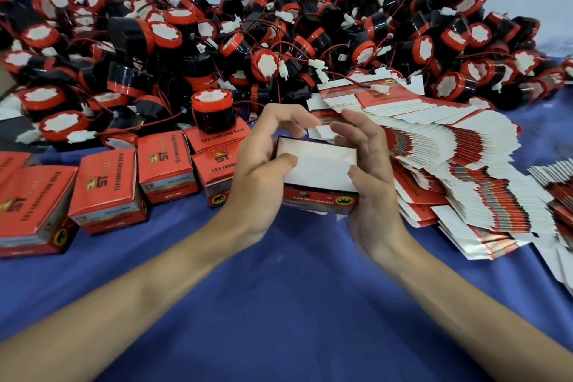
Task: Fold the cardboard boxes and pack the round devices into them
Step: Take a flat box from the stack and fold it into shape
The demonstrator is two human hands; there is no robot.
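Note:
A red cardboard box is held between both hands just above the blue cloth, with its white inner flaps turned up toward me. My left hand grips its left side, thumb pressing on a white flap. My right hand grips the right side, thumb on the flap's right edge. One round black device with a red cap stands on a closed box just beyond my left hand. A huge heap of round devices with red wires fills the back.
Several closed red boxes stand in a row at the left. A fanned stack of flat unfolded boxes lies to the right, with more flat boxes at the far right edge. Blue cloth covers the table in front.

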